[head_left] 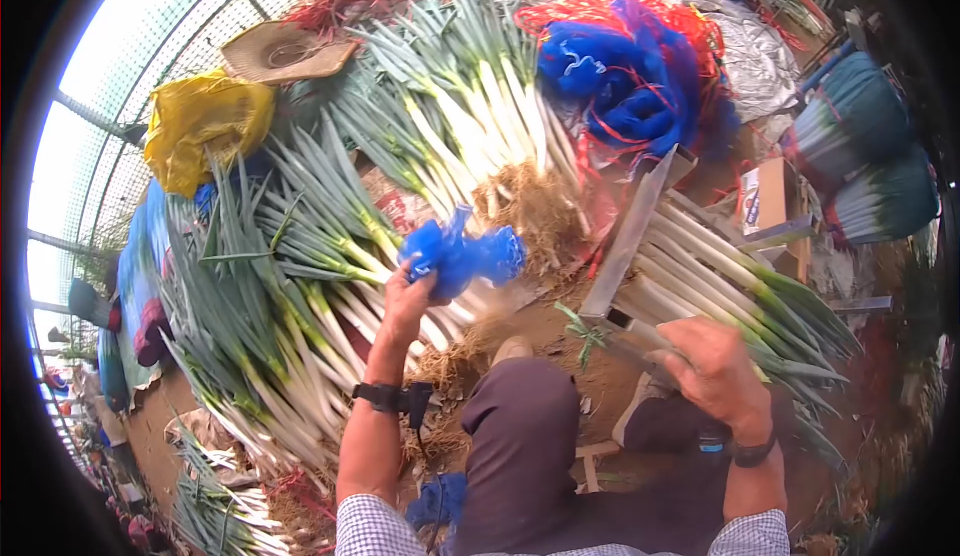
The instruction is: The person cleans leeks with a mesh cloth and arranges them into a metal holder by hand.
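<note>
My left hand (405, 304) is closed around a bunched blue mesh net (455, 256), held up over the green onions lying on the ground. My right hand (715, 366) has its fingers curled on the near bar of a metal frame (632, 241). A bundle of long green onions (715, 266) lies in that frame, white stalks to the left and green leaves to the lower right. On the left is a large pile of green onions (290, 306), its roots toward me. Another heap of green onions (500, 106) lies farther back, roots also nearest me.
Blue netting (630, 76) and red strings lie at the back. A straw hat (285, 51) and a yellow bag (205, 131) rest at the back left. Netted green onion bundles (865, 146) stand at right, near a cardboard box (770, 196). Smaller onions (230, 511) lie front left.
</note>
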{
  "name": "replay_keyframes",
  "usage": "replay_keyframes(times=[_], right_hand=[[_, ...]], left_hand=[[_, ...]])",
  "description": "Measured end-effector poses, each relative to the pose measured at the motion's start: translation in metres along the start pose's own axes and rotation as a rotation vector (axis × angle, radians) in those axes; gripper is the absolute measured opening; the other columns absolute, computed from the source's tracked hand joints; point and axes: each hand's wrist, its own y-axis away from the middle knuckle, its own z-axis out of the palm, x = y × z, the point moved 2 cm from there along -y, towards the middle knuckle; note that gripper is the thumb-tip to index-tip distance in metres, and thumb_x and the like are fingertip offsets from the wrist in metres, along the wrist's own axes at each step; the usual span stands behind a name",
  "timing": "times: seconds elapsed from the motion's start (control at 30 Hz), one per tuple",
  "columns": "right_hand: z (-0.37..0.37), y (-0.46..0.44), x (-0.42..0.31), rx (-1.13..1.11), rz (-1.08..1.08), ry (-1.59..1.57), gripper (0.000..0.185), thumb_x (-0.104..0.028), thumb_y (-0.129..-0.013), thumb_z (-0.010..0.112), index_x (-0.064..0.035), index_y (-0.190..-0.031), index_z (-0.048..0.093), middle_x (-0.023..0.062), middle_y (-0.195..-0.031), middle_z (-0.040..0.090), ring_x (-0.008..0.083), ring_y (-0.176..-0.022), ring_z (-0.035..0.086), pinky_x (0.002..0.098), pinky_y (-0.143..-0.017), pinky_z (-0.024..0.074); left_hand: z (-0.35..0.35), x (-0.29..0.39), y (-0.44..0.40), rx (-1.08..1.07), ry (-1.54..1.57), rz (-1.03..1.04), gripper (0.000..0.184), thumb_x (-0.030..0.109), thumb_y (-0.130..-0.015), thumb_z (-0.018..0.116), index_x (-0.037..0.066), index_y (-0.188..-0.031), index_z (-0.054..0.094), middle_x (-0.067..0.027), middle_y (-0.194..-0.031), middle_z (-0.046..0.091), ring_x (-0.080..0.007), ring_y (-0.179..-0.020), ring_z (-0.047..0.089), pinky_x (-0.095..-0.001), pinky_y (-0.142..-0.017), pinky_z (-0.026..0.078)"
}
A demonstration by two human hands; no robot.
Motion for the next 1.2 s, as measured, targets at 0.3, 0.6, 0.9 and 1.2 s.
replay_keyframes(times=[0.3, 0.6, 0.9, 1.2], right_hand=[[-0.004, 0.008, 0.007, -0.019, 0.022, 0.001, 0.03, -0.007, -0.08, 0.08, 0.002, -0.105, 0.068, 0.0188, -0.098, 0.072, 0.0384, -0.088, 0.068, 0.0453, -0.076, 0.0555], [-0.004, 0.004, -0.004, -0.048, 0.062, 0.002, 0.036, 0.0, -0.071, 0.081, 0.0051, -0.104, 0.067, 0.0207, -0.096, 0.07, 0.0403, -0.088, 0.067, 0.0461, -0.076, 0.0535], [0.0, 0.001, 0.002, -0.112, 0.129, 0.021, 0.039, -0.001, -0.071, 0.081, 0.0043, -0.107, 0.067, 0.0202, -0.1, 0.071, 0.0401, -0.091, 0.067, 0.0457, -0.077, 0.0543], [0.002, 0.009, 0.002, -0.175, 0.121, 0.005, 0.041, -0.003, -0.072, 0.082, 0.0041, -0.108, 0.067, 0.0203, -0.104, 0.071, 0.041, -0.095, 0.067, 0.0464, -0.083, 0.0544]], left_hand=[[0.054, 0.135, -0.046, -0.069, -0.079, 0.127, 0.052, 0.035, -0.104, 0.06, -0.003, -0.138, 0.05, -0.0157, -0.117, 0.066, -0.0237, -0.088, 0.071, -0.0359, -0.074, 0.062], [-0.079, -0.091, 0.0, 0.41, -0.19, -0.436, 0.053, 0.044, -0.1, 0.064, -0.009, -0.108, 0.066, -0.0229, -0.094, 0.071, -0.0317, -0.079, 0.072, -0.0408, -0.067, 0.061], [-0.026, -0.138, -0.032, 0.506, -0.621, -0.378, 0.047, 0.034, -0.088, 0.07, -0.013, -0.094, 0.068, -0.0209, -0.089, 0.072, -0.0325, -0.082, 0.073, -0.0448, -0.066, 0.056], [-0.087, -0.182, 0.103, 0.577, -0.859, -0.328, 0.044, 0.029, -0.086, 0.068, -0.009, -0.107, 0.062, -0.0336, -0.099, 0.069, -0.0469, -0.097, 0.07, -0.0516, -0.083, 0.054]])
